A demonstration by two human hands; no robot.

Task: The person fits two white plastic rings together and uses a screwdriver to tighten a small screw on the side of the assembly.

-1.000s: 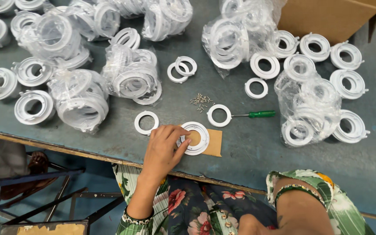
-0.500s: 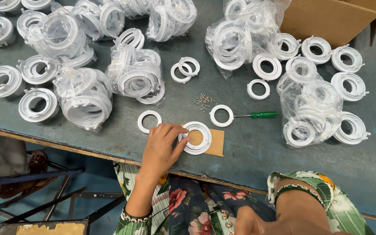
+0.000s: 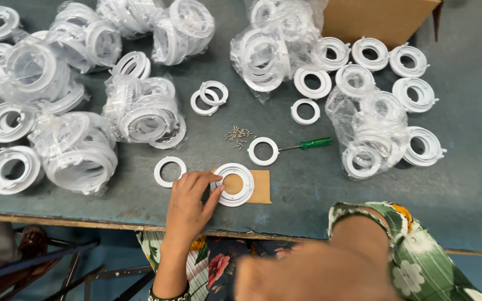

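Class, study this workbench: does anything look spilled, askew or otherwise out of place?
A small heap of screws lies loose on the table, scattered rather than in a container, beside a white ring that overlaps the shaft of the green-handled screwdriver. Nothing looks damaged. The left hand touches the ring housing on a cardboard piece.

ring point(image 3: 233, 184): white glossy plastic; pad point(image 3: 261, 187): matt cardboard; bench point(image 3: 308, 184): worn painted
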